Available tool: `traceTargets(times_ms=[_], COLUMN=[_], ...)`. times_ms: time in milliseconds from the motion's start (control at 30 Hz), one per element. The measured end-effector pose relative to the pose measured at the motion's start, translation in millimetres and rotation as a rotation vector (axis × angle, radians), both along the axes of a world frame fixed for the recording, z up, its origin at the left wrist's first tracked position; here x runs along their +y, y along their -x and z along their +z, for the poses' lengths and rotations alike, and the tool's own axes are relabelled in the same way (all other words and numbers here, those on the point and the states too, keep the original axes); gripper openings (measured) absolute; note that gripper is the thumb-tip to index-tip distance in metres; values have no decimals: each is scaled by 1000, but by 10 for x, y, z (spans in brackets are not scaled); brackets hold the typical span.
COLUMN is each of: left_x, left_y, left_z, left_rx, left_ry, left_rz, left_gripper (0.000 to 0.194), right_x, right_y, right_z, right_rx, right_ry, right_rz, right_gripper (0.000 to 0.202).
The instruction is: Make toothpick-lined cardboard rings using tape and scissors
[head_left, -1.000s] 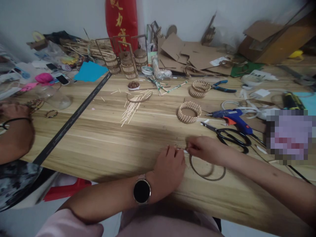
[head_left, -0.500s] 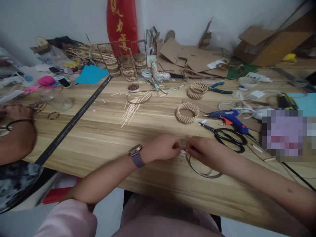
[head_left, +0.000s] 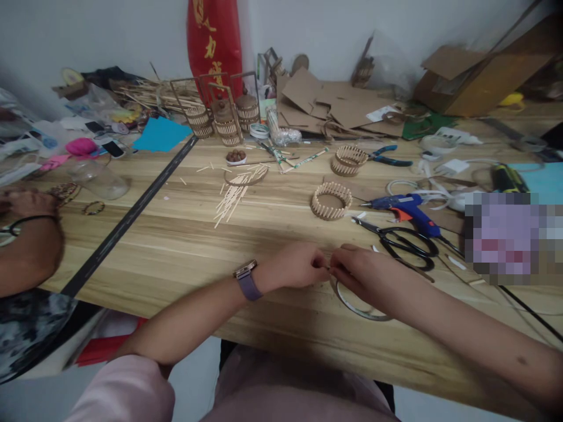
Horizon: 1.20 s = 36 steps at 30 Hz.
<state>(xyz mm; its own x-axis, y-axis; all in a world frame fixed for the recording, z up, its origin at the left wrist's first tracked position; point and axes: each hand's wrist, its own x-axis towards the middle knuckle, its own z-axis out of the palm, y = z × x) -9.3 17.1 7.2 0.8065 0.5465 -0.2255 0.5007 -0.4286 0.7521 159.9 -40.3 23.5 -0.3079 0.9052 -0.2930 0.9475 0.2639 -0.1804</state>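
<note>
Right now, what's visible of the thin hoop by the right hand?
The thin hoop is a narrow band bent round, pale-looking along its near curve; material unclear. The right hand hides its far side, so whether it closes can't be seen. Its left edge runs up to that hand's grip. Tabletop shows through it.

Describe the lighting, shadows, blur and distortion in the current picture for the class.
Head view: lighting is dim and diffuse; head view: a soft shadow darkens the pale wooden table below the bare left hand and bare right hand; head view: the brown cardboard box looks soft and skewed, and a purple patch is coarsely pixelated.
</note>
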Motion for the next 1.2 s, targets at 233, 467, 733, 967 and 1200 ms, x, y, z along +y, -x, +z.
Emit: traceTargets(times_ms=[233, 467, 733, 967, 1200], left_x=[-16, -30, -106, -111, 66], left_y=[1, 48, 54, 48, 338], left_z=[-17, -81, 3, 30, 28], left_rx=[-3, -110, -162, -175, 30], left_ry=[20, 227, 352, 383, 297], left_rz=[50, 218, 196, 171, 238], left_gripper=[26, 28, 21, 21, 22], right_x=[-31, -292, -529, -690, -665], right_y=[44, 220, 158, 82, -46], right_z=[11, 28, 2, 18, 251], right_rx=[-53, -339, -212, -138, 365], right_ry=[-6, -283, -709, -739, -328], right_rz=[-14, 84, 199, 251, 130], right_gripper=[24, 28, 31, 28, 24])
